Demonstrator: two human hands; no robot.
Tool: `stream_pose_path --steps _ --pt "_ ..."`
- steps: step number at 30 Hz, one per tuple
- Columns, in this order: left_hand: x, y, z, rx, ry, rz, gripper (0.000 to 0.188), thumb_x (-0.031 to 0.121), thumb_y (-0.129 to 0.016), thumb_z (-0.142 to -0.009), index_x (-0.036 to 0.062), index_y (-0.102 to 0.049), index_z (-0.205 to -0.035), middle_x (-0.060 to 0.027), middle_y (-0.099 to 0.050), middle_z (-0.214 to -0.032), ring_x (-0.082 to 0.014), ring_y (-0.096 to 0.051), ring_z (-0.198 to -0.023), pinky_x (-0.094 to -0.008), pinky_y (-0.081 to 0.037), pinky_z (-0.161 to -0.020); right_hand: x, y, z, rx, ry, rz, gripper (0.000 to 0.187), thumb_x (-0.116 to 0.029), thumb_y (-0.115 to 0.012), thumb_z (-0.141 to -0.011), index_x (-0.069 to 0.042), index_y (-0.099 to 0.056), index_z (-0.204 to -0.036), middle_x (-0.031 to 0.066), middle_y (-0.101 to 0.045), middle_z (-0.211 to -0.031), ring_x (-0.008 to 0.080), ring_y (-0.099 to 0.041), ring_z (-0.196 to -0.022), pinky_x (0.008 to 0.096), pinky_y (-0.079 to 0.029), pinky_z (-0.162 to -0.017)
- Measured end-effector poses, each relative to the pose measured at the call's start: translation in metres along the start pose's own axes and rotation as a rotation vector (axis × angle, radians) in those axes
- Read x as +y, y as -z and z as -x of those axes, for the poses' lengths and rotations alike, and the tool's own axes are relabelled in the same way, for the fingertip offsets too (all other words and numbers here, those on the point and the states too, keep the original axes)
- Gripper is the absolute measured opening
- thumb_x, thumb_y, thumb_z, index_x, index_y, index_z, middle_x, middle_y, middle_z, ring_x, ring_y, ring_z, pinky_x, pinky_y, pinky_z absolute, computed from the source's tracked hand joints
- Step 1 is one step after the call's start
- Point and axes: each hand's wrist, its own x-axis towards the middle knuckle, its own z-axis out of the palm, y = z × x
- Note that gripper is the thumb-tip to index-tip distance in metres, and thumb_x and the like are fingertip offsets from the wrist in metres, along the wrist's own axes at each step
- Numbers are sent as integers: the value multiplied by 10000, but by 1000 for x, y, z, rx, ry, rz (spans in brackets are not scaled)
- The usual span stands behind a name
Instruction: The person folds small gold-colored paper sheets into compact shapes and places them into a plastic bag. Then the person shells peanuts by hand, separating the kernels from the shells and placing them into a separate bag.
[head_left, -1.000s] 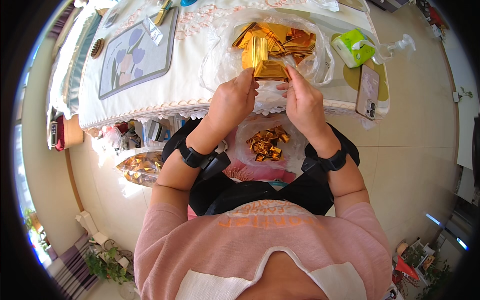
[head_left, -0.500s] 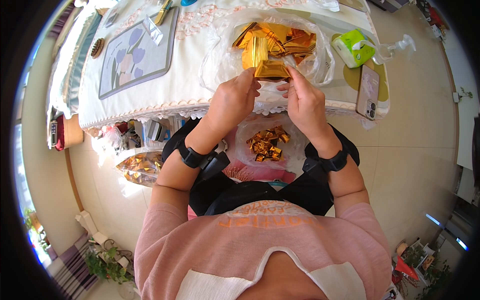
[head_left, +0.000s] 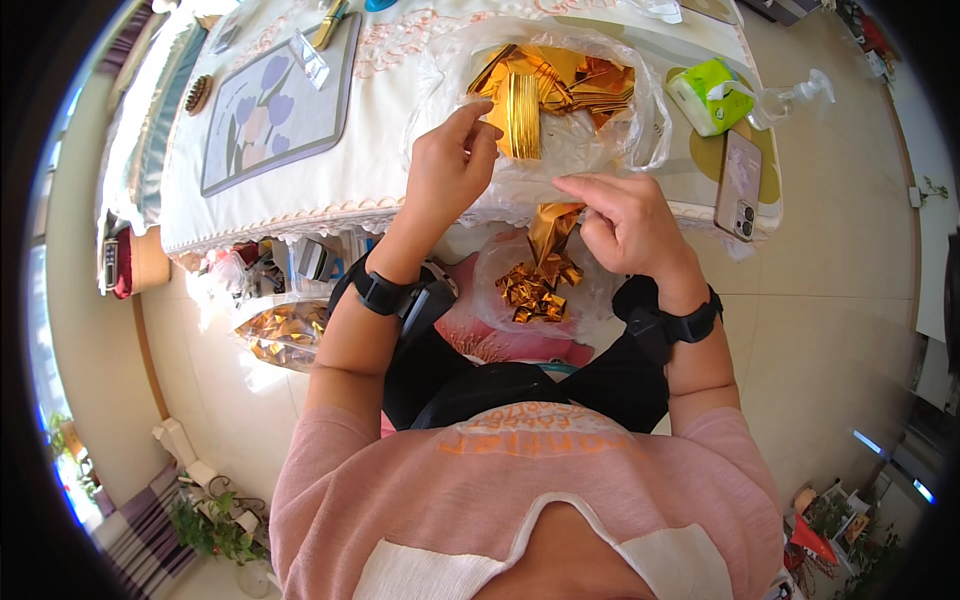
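A crumpled-looking folded piece of gold foil paper hangs by its upper right edge at the fingers of my right hand, just off the table's front edge. Its index finger points left above the piece, and the thumb is bent below. My left hand is raised over the table, fingers apart and holding nothing. Its fingertips are beside a stack of flat gold foil paper in an opened clear plastic bag. Under the hanging piece, at my lap, another clear plastic bag holds several folded gold pieces.
On the table's right are a green tissue pack, a phone and a clear pump bottle. A flower-patterned mat and a brush lie left. A bag of gold pieces stands on the floor at left.
My hands have parted. The folded gold piece has dropped from above the table edge toward the lap bag, beside my right hand. My left hand has let go and moved up-left.
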Motion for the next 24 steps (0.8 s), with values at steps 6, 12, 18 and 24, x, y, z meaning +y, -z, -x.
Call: stream_pose_path --steps 6,12,18,24 --pt "-17 -20 -9 18 -69 -259 402 132 -633 -862 -43 -553 -1215 -191 -692 -1004 -248 -702 -758 -344 -549 -647 -5 -5 -1 -50 -53 -16 243 -40 -579 -744 19 -668 -962 156 -670 -779 311 -645 -643 383 -516 -574" --pt "-27 -27 -10 -76 33 -388 499 199 -674 -815 -28 -514 -1230 -202 -673 -990 -328 -670 -777 -413 -529 -687 -3 -14 -3 34 15 -23 220 -53 -607 -773 8 -659 -978 155 -670 -790 317 -646 -654 386 -515 -575" --pt "-35 -21 -9 -103 35 -286 516 148 -684 -810 -18 -506 -1264 -161 -677 -1075 -265 -694 -762 -364 -540 -708 -3 -15 -2 44 31 -9 240 -44 -611 -777 10 -651 -1007 154 -672 -796 315 -650 -664 386 -518 -579" --pt "-37 -15 -10 -81 79 -156 449 120 -663 -817 -4 -550 -1234 -153 -701 -1010 -252 -701 -727 -340 -543 -685 -2 -17 -3 52 45 1 244 -44 -607 -780 13 -648 -1014 149 -675 -799 310 -649 -657 383 -518 -576"
